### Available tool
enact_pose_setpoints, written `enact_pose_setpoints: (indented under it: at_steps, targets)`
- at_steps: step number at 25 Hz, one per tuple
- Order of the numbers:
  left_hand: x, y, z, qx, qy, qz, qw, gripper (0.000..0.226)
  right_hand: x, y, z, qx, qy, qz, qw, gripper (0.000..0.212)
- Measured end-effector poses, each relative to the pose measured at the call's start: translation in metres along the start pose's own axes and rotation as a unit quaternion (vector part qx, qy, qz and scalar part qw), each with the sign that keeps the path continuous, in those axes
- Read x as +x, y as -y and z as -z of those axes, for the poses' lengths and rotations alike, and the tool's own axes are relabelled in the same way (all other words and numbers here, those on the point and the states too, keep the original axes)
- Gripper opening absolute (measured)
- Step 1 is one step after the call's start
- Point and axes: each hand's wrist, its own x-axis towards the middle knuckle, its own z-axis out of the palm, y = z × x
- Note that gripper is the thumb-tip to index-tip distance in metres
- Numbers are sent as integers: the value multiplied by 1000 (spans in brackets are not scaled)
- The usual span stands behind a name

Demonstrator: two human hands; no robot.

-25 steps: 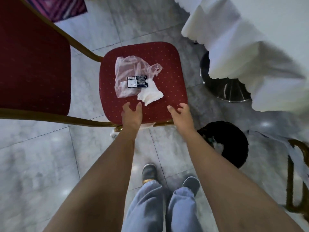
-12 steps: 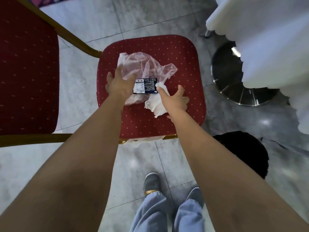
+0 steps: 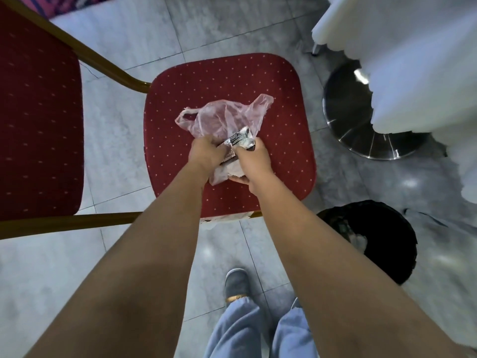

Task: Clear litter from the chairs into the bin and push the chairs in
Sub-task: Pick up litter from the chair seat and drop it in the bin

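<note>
A red dotted chair seat (image 3: pixel 281 104) lies below me on the tiled floor. Above its middle, my left hand (image 3: pixel 205 152) grips a thin pink plastic bag (image 3: pixel 227 118), which trails away from me over the seat. My right hand (image 3: pixel 253 158) holds a small black wrapper (image 3: pixel 238 138) and a crumpled white tissue (image 3: pixel 233 170) bunched against the bag. Both hands touch each other over the litter. A black bin (image 3: pixel 387 244) with some white litter inside stands on the floor at the right, near my right forearm.
The red chair back (image 3: pixel 38 120) with its gold frame (image 3: pixel 85 220) fills the left side. A table draped in white cloth (image 3: pixel 413 60) stands at the upper right on a round metal base (image 3: pixel 361 130). My shoes and blue trousers (image 3: pixel 247 329) show at the bottom.
Both hands went from the seat's front edge to the litter, then closed together on it. The bag, wrapper and tissue are now gathered and lifted off the seat toward me.
</note>
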Motion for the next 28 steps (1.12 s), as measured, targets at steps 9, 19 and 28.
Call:
enact_pose_setpoints:
  at_steps: [9, 19, 28]
  targets:
    - [-83, -14, -51, -11, 90, -21, 996, 31, -56, -44, 93, 67, -41, -4, 997, 23]
    - [-180, -36, -214, 43, 199, -5, 979, 64, -111, -135, 266, 212, -110, -41, 970, 14]
    - [-204, -5, -388, 151, 306, 3, 940, 63, -79, -253, 388, 180, -204, -128, 954, 17]
